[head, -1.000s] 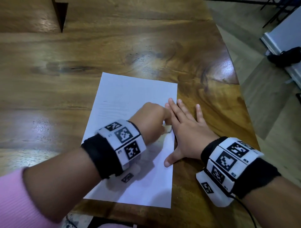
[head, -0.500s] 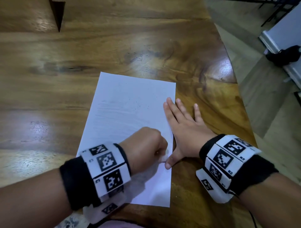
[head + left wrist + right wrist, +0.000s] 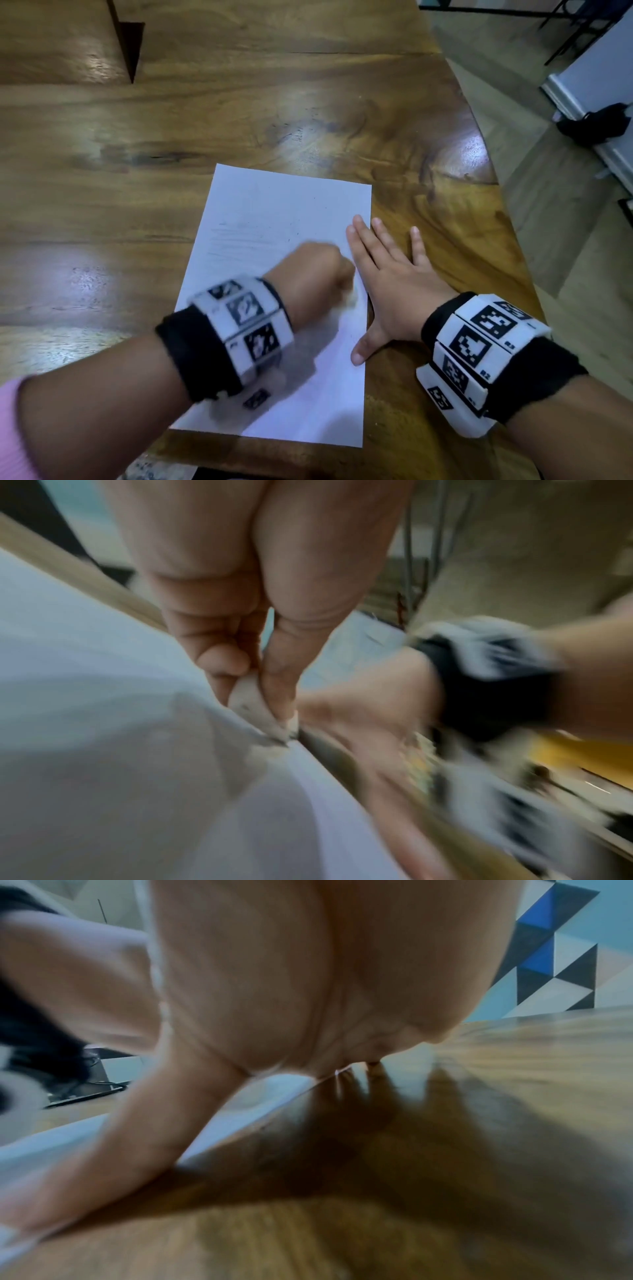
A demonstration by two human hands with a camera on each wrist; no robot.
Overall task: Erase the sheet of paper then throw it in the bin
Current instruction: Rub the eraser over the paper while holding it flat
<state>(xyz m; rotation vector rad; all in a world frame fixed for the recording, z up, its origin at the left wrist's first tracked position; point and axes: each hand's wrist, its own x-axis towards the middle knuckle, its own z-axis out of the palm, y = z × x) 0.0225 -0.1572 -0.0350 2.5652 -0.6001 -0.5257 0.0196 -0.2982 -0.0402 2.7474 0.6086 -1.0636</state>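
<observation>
White sheet of paper [image 3: 274,219] flat on wooden table [image 3: 171,137], near the table's right edge, long side running near to far. Faint grey pencil smudges visible across its middle.

Left hand [image 3: 310,274] over centre-right of the sheet, blurred in head view. Left wrist view: thumb and fingers [image 3: 212,653] closed together, pinching a small white eraser [image 3: 255,704]; eraser's dirty tip touching the paper close to its right edge.

Right hand [image 3: 394,284] laid flat, palm down, straddling the right edge of the sheet. Fingers straight and slightly spread: index fingertip on the paper, remaining fingers on bare wood just beside the edge; thumb angled toward the near side, tip on the paper. Right wrist view blurred; palm [image 3: 308,974] seen low over the wood, nothing gripped.

Marker-printed bands with black straps on both wrists [image 3: 246,329]. Pink sleeve [image 3: 17,428] at near left. Black object [image 3: 596,123] on the floor at far right, beside a white wall base. Bin not in view.
</observation>
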